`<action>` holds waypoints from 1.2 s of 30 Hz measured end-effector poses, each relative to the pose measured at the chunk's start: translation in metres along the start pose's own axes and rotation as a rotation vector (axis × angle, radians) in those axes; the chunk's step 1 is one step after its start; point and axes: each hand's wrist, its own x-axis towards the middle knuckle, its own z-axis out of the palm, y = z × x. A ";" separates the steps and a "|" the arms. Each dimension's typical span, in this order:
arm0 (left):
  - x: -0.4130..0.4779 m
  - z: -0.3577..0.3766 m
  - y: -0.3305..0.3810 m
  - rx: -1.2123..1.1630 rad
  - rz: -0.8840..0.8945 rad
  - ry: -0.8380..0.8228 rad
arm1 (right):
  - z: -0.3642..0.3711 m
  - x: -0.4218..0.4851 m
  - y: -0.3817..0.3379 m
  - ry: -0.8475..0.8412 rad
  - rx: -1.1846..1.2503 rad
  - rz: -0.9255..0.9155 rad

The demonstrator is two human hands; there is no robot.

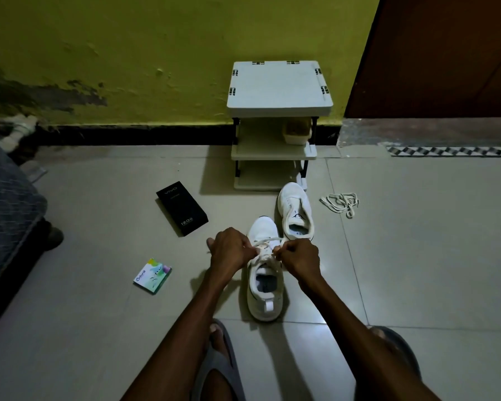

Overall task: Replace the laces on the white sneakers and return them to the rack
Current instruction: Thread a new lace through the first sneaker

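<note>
A white sneaker (265,296) stands on the floor tiles in front of me, toe pointing away. A cream lace (268,245) runs across its eyelets. My left hand (230,250) pinches the lace at the sneaker's left side. On the right side, my right hand (298,259) pinches the other part of the same lace. A second white sneaker (295,211) without a lace lies just beyond, next to the rack. A loose lace (340,204) is bundled on the floor to the right. The white shoe rack (275,153) stands against the wall.
A black phone box (182,208) and a small colourful box (152,276) lie on the floor to the left. A dark mattress edge (9,204) is at far left. A brown door (446,53) is at right. My sandalled feet (219,360) are at the bottom.
</note>
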 end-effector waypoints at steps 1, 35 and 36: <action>0.000 0.001 -0.002 0.136 -0.019 0.012 | -0.003 0.000 0.003 0.035 -0.082 0.030; -0.010 0.022 -0.014 -0.031 0.105 -0.252 | -0.006 -0.007 0.007 -0.164 -0.603 -0.229; -0.005 0.017 -0.014 -0.041 0.101 -0.313 | -0.010 -0.004 0.005 -0.225 -0.594 -0.231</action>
